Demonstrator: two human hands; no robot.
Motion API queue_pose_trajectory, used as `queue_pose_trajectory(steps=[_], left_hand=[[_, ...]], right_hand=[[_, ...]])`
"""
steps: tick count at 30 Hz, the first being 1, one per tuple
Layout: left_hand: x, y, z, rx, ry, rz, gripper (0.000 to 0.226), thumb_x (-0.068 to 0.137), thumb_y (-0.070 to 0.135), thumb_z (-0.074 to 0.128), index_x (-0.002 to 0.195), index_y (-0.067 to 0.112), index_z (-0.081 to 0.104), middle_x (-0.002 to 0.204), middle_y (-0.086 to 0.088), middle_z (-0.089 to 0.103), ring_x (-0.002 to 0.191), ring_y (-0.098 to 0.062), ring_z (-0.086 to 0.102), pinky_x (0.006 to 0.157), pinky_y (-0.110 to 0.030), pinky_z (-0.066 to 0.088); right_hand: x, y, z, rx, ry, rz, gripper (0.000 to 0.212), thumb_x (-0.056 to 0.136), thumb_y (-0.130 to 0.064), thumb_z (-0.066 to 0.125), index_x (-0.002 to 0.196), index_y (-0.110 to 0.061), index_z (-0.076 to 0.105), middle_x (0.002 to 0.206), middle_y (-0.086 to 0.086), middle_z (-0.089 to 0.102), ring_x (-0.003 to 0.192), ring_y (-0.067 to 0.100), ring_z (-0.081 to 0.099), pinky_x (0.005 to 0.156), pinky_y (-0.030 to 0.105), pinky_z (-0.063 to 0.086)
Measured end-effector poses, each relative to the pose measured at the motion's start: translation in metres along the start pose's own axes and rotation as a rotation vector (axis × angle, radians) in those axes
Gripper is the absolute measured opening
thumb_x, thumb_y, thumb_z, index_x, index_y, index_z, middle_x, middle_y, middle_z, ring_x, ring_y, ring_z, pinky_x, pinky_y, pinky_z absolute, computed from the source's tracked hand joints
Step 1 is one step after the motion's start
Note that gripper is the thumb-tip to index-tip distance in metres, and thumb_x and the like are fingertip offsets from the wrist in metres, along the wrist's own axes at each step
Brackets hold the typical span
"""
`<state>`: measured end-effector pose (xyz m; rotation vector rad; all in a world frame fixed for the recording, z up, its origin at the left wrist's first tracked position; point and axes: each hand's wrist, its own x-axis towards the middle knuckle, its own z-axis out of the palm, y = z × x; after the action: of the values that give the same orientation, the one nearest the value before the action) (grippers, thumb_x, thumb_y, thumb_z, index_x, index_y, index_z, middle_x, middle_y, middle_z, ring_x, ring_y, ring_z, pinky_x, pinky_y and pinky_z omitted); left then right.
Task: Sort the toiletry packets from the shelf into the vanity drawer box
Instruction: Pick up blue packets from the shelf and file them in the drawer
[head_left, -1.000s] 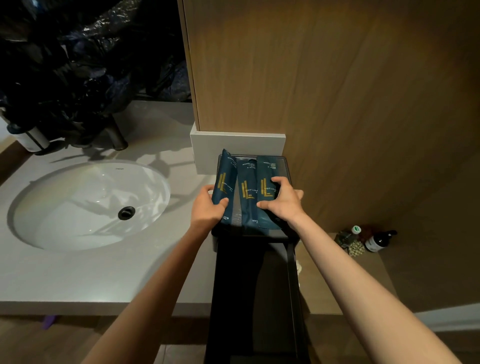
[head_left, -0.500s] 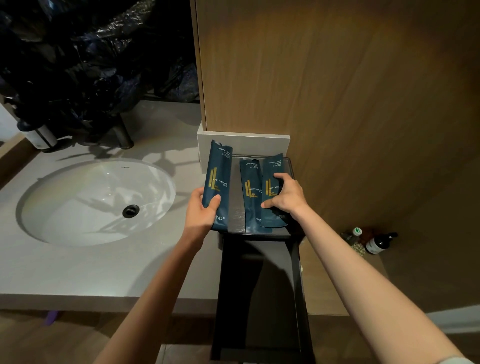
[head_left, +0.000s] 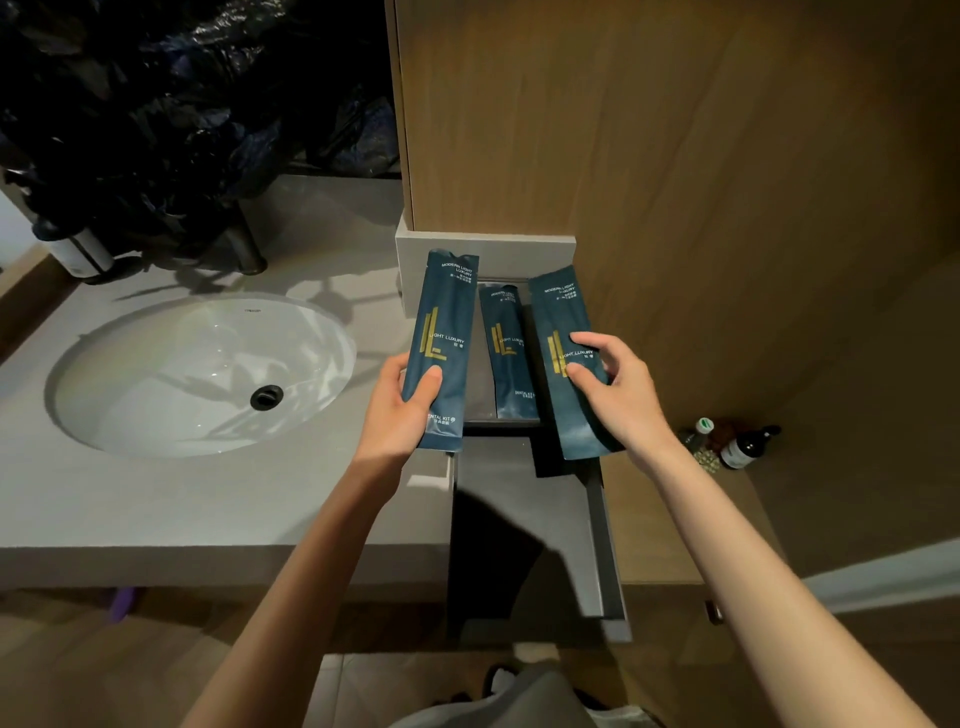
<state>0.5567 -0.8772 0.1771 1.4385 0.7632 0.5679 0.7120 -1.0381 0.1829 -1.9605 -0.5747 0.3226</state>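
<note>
Three dark blue toiletry packets with gold bars show in the head view. My left hand (head_left: 397, 410) grips the left packet (head_left: 441, 322) upright, above the counter edge. My right hand (head_left: 621, 387) holds the right packet (head_left: 558, 317), lifted and tilted over the open dark drawer (head_left: 605, 545). The third packet (head_left: 511, 353) lies flat in the small dark box (head_left: 480, 364) at the back of the drawer, between my two hands.
A white sink basin (head_left: 202, 374) with a dark drain is set in the grey counter (head_left: 156, 499) to the left. A wood panel (head_left: 675, 156) rises behind the box. Small bottles (head_left: 743, 447) stand on a low ledge at right. Dark plastic bags (head_left: 156, 104) fill the upper left.
Both hands have pulled apart and lifted a packet each: the left packet went left over the counter, the right packet came up and toward me. One packet stays in the box.
</note>
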Motion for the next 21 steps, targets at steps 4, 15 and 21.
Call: queue_pose_trajectory(steps=[4, 15, 21], left_hand=[[-0.028, -0.010, -0.014, 0.036, -0.020, 0.020, 0.017, 0.097, 0.023, 0.050, 0.113, 0.018, 0.051, 0.098, 0.005, 0.060, 0.085, -0.009, 0.060, 0.067, -0.015, 0.049], [-0.085, -0.043, -0.051, 0.015, -0.060, -0.037, 0.016, 0.096, 0.023, 0.051, 0.112, 0.024, 0.052, 0.106, -0.006, 0.063, 0.094, -0.022, 0.064, 0.081, -0.038, 0.053], [-0.100, -0.043, -0.062, 0.017, -0.115, -0.042, 0.022, 0.096, 0.023, 0.049, 0.118, 0.020, 0.046, 0.100, 0.002, 0.060, 0.086, -0.011, 0.064, 0.067, -0.023, 0.056]], right_hand=[[-0.051, -0.005, -0.012, 0.066, -0.052, -0.040, 0.023, 0.090, -0.011, 0.061, 0.112, -0.018, 0.064, 0.111, -0.011, 0.065, 0.106, 0.007, 0.060, 0.090, 0.021, 0.045], [-0.142, 0.025, -0.011, 0.036, -0.393, 0.096, 0.016, 0.091, -0.018, 0.062, 0.099, -0.030, 0.068, 0.075, 0.015, 0.064, 0.073, 0.028, 0.058, 0.073, 0.036, 0.044], [-0.130, 0.041, 0.023, -0.029, -0.305, 0.184, 0.017, 0.093, -0.017, 0.058, 0.101, -0.030, 0.066, 0.064, 0.005, 0.041, 0.063, 0.019, 0.038, 0.062, 0.027, 0.032]])
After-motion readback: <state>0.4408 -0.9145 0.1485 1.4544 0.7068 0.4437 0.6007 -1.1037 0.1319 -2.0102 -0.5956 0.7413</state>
